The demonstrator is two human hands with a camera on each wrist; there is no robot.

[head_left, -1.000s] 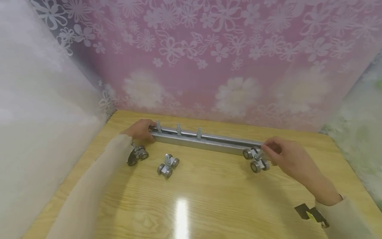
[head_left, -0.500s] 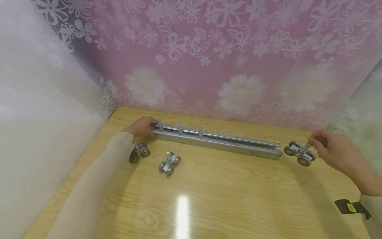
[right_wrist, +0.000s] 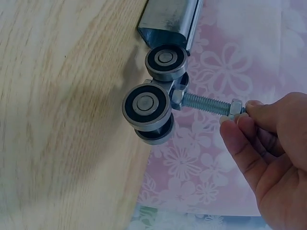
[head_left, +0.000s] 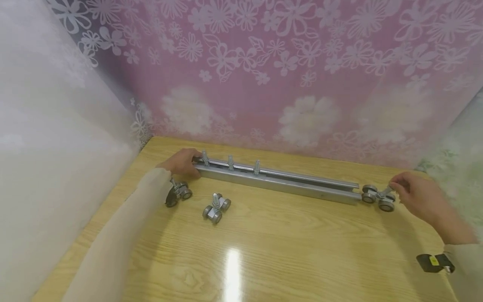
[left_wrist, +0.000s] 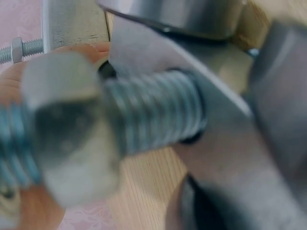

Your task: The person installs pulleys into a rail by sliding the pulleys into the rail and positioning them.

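My left hand grips the left end of a long metal channel track lying on the table. Three threaded bolts stand up through its slot toward the left; what they sit on is hidden inside. At the right, my right hand pinches the bolt of a wheeled roller trolley between thumb and fingertips. In the right wrist view, the trolley's front wheels are right at the track's open end; whether they touch it I cannot tell.
A loose trolley stands in front of the track. Another trolley sits beside the left sleeve, and its bolt and nut loom blurred in the left wrist view. A floral pink backdrop rises behind the wooden table.
My right hand carried the trolley rightward from in front of the track to beyond its open end, then slightly left up to the opening. The left hand stays on the track.
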